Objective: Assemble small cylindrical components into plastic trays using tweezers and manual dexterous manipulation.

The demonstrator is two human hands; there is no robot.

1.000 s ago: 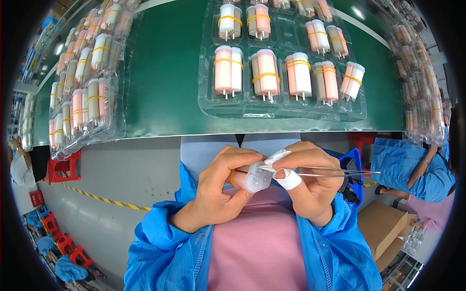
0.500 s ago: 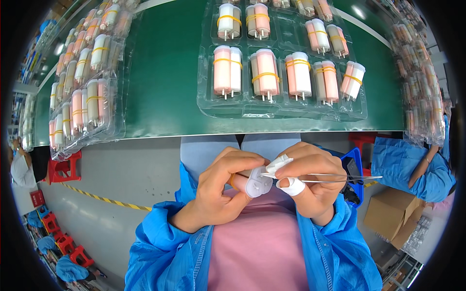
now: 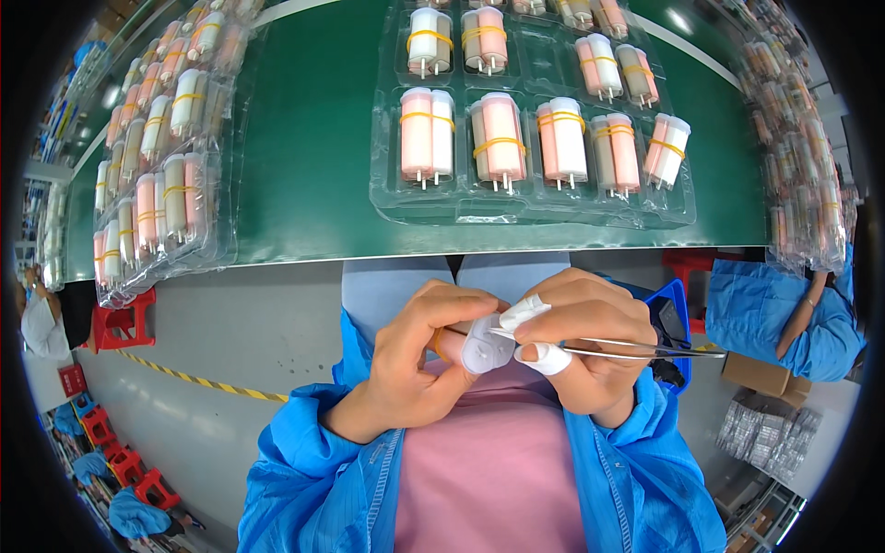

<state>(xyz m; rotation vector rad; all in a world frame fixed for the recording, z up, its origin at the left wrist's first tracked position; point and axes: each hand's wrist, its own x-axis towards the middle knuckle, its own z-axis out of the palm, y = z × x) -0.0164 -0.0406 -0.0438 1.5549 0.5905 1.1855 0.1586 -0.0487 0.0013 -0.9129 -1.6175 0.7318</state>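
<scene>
the person's left hand is clamped around a banded tube bundle, its pale caps facing the right hand. the bundle lies at three o'clock of the left palm and nine o'clock of the right hand, in the gap between them. the right hand, white wraps on thumb and finger, pinches tweezers pointing toward nine o'clock; their tips meet the cap end, contact unclear. at twelve to one o'clock, a clear tray of similar bundles rests on the green table.

Tray on table, hands before it
</scene>
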